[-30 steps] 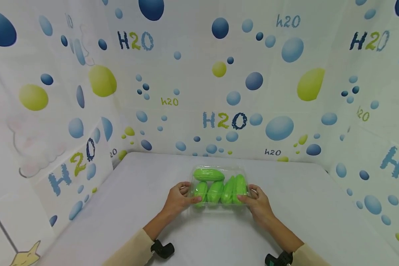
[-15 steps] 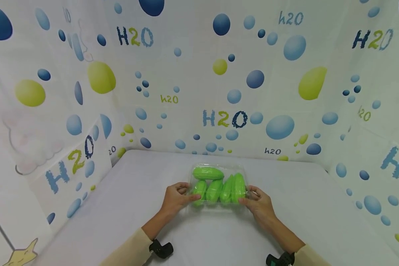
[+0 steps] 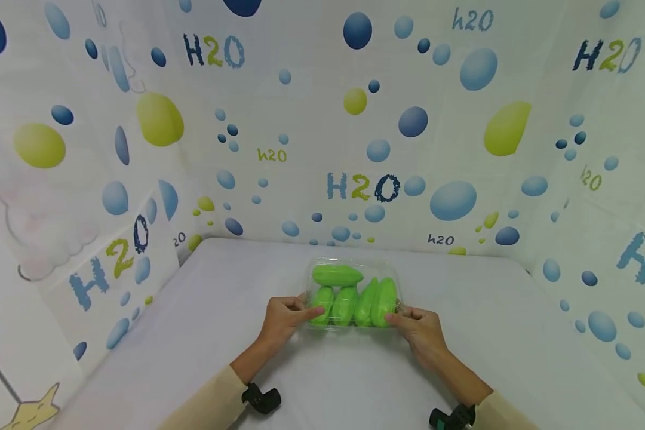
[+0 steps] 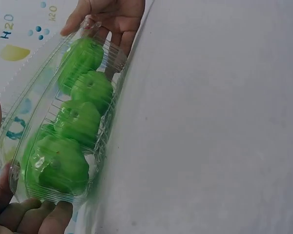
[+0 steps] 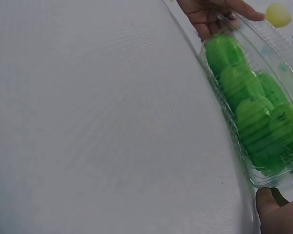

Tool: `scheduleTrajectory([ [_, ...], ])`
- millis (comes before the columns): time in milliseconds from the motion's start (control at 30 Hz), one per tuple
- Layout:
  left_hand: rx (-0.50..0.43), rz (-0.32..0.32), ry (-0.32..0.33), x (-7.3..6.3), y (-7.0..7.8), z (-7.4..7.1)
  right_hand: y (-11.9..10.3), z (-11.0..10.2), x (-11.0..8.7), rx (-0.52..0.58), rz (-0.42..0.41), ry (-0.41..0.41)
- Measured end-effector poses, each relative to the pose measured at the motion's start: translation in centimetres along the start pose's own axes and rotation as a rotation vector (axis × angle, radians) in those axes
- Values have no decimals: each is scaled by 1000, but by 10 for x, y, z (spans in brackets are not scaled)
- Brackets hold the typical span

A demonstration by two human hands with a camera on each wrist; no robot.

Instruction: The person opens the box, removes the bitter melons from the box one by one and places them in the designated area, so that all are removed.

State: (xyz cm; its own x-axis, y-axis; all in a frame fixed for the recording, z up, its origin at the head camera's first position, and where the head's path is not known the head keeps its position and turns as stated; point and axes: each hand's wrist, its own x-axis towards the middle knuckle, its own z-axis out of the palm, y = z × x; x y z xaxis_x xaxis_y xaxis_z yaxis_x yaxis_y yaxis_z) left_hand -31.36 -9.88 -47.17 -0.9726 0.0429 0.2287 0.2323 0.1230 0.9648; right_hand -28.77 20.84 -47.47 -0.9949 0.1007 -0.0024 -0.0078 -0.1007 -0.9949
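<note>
A clear plastic clamshell box (image 3: 355,263) is held between both hands at the middle of the white table. Inside are several bright green, cucumber-like vegetables, one (image 3: 337,275) lying crosswise at the back and the others (image 3: 344,306) side by side in front. My left hand (image 3: 282,322) grips the box's left end, thumb over the top, fingers curled at the side and partly hidden. At the right end, my right hand (image 3: 421,334) grips it the same way. In the left wrist view, the left fingers (image 4: 34,217) bend under the box's end. Whether the box touches the table cannot be told.
White cloth covers the table (image 3: 204,286). A white backdrop (image 3: 312,119) printed with blue and green drops and H2O lettering rises behind and at both sides. Dark wrist-worn cameras, such as the left one (image 3: 261,399), sit near the beige cuffs.
The head view has tilted down slightly, so everything sits higher in it. Both hands keep hold of the box; their fingers now reach a little farther behind its ends.
</note>
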Motion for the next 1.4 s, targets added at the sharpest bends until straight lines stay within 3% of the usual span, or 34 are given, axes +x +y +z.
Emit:
scheduleTrajectory([
  [133,2,3,-12,3,1,2,-5,-4,-1,-55,-10,-7],
  [333,76,-16,-31,1,4,2,-13,-10,-3,-230,-32,-32],
  [567,158,0,-44,-4,9,-1,-23,-11,-10,-307,-33,-83],
  [867,281,17,-88,-10,14,-1,-40,-12,-18,-651,-99,-141],
  [1167,353,56,-142,-7,19,-14,-53,-8,-11,-664,-313,-150],
  [1300,414,109,-110,0,20,-21,-61,-6,-3,-642,-393,-135],
  [1400,415,99,-83,12,20,-25,-67,-4,6,-616,-448,-109],
])
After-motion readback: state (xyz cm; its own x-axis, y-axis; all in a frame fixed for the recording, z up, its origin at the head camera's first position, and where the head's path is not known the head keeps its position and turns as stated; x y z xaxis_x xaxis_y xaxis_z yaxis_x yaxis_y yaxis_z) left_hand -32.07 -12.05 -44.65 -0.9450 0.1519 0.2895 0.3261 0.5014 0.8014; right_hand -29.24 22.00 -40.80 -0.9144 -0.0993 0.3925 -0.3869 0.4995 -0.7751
